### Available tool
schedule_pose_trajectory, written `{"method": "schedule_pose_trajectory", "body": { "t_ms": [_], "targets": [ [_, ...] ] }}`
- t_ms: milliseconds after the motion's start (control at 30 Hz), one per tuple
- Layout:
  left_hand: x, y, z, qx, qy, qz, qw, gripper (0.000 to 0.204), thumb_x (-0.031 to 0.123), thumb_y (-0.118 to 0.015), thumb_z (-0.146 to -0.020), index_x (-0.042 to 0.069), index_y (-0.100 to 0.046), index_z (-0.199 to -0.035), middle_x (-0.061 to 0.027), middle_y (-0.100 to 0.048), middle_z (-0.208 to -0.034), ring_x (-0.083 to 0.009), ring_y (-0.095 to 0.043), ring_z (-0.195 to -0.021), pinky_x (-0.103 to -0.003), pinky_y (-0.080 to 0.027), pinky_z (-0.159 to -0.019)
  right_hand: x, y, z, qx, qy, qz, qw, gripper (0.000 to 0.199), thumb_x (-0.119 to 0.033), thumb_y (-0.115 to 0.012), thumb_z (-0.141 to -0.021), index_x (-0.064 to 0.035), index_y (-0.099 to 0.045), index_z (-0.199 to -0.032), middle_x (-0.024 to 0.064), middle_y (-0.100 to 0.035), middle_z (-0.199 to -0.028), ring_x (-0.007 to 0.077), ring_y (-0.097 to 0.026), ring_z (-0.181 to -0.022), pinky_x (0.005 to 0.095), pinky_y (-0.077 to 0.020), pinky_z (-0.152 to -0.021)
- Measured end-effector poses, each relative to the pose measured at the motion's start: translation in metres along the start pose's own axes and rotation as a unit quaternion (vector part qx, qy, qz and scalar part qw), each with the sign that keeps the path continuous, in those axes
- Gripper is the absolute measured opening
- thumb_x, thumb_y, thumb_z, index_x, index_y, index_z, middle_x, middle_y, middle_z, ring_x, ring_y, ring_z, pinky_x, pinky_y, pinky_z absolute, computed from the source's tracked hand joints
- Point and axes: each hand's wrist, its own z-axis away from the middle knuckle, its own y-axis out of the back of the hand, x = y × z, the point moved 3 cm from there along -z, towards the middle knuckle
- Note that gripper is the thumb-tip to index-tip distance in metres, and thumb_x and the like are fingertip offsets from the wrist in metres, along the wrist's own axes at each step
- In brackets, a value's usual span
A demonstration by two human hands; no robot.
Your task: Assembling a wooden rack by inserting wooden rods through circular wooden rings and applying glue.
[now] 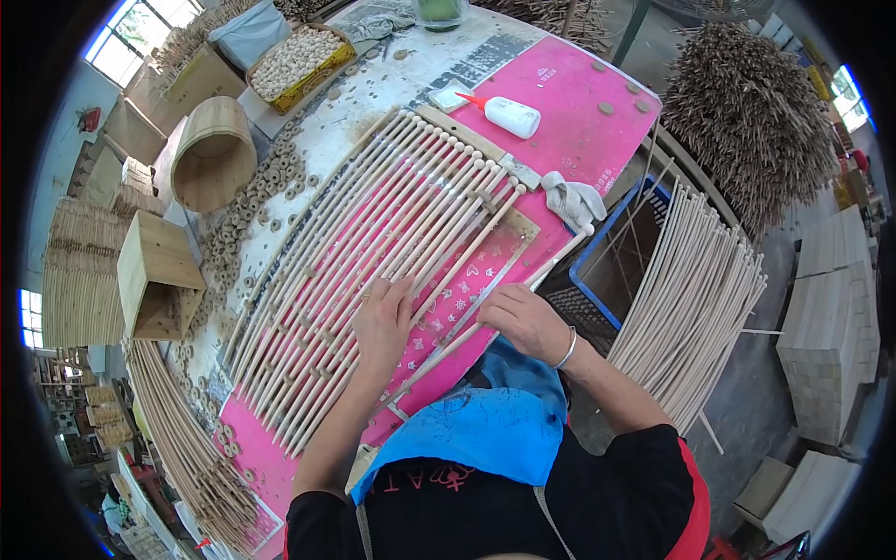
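My right hand (523, 322) is closed around a thin wooden stick (434, 360), which slants across the table's near edge and has a round ball at its upper right end. My left hand (383, 322) rests over a slanted row of ball-tipped wooden sticks (387, 191), fingers pressed together; whatever they pinch is hidden. Small wooden rings (327, 336) sit among the sticks in the row. Along its upper end, the row lies by a wooden strip (467, 135). A pink printed sheet (588, 103) spreads beneath.
Loose wooden rings (229, 238) cover the table's left. A yellow basket (313, 86) of wooden balls stands at the back. A white glue bottle (511, 117) lies near a white glove (572, 200). Right, a blue crate (611, 210) stands beside many bare sticks (691, 299). Wooden boxes (159, 271) stand left.
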Motion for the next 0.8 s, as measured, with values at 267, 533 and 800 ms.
{"method": "schedule_pose_trajectory", "body": {
  "t_ms": [267,533,800],
  "targets": [
    [0.018,0.034,0.001,0.010,-0.060,-0.035,0.998,0.037,0.013,-0.073,-0.092,0.007,-0.069,-0.129,-0.0121,-0.065,-0.106,-0.0338,-0.065,-0.096,-0.045,-0.052,-0.082,0.000,0.001,-0.010,-0.001,0.017,0.002,1.000,0.020,-0.005,-0.063,-0.084,-0.0054,-0.062,-0.104,0.0105,-0.062,-0.101,0.0290,-0.061,-0.100,0.0397,-0.0512,-0.089],
    [0.003,0.113,0.064,-0.239,0.051,0.139,0.960,0.041,0.021,-0.074,-0.093,0.004,-0.067,-0.130,-0.0159,-0.070,-0.107,-0.0342,-0.068,-0.101,-0.044,-0.053,-0.086,0.012,0.018,-0.026,0.032,0.030,0.020,0.999,0.022,-0.004,-0.065,-0.083,-0.0038,-0.063,-0.104,0.0117,-0.063,-0.101,0.0296,-0.062,-0.100,0.0403,-0.0513,-0.088],
    [-0.027,0.149,0.105,-0.236,0.213,0.246,0.916,0.037,0.011,-0.071,-0.094,0.000,-0.065,-0.129,-0.0099,-0.067,-0.100,-0.0166,-0.064,-0.088,-0.034,-0.052,-0.078,0.016,0.033,-0.048,0.064,0.037,0.031,0.997,0.015,-0.006,-0.066,-0.086,-0.0051,-0.065,-0.101,0.0101,-0.065,-0.100,0.0296,-0.063,-0.097,0.0405,-0.0508,-0.086]
  ]
}}
